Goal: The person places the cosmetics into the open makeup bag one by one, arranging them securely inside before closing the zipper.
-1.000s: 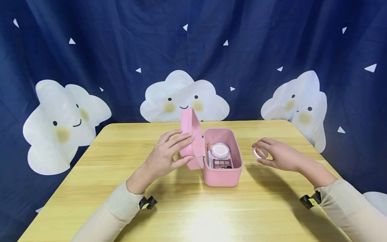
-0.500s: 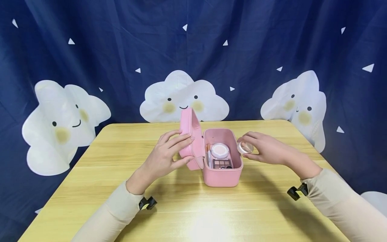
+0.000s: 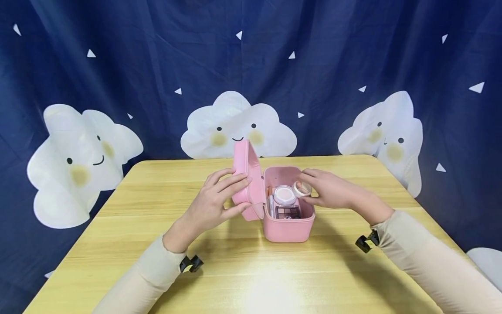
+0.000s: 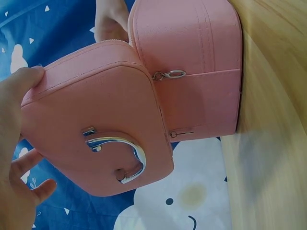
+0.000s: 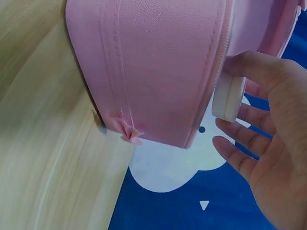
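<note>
Shifted leftward since the earlier frame: right hand (image 3: 333,189), right of centre in the head view, thumb and fingertips pinching a small white compact (image 5: 226,103) at the right rim of a pink box (image 3: 288,231). Left hand (image 3: 213,198), mid-frame, fingers spread, holding the raised lid (image 3: 256,191) between thumb and fingers. Box contents, centre frame: round compact (image 3: 284,195), eyeshadow palette (image 3: 288,212) below it, slim pens (image 3: 271,203) at left; wooden table (image 3: 129,257) beneath.
</note>
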